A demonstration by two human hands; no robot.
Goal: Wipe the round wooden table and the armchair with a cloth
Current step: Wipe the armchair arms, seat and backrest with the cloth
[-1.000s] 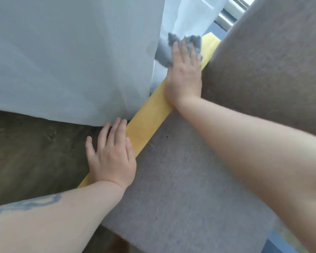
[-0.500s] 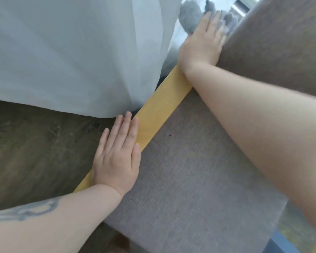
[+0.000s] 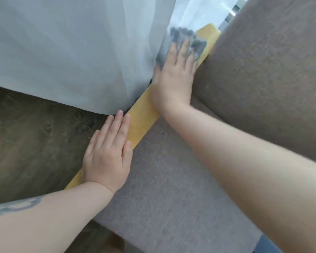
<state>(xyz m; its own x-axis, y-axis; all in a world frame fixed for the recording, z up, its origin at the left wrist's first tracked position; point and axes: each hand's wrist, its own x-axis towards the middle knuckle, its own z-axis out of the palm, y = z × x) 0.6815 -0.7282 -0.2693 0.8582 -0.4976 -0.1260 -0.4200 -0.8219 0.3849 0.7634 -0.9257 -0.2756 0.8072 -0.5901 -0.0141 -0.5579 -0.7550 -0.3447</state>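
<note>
Flat right hand presses grey cloth onto armchair's wooden armrest at one o'clock; open left hand braces. Long, even strokes suit.

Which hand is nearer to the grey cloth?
Right. The right hand presses flat on the grey cloth; the left hand rests lower on the wooden armrest, apart from it.
</note>
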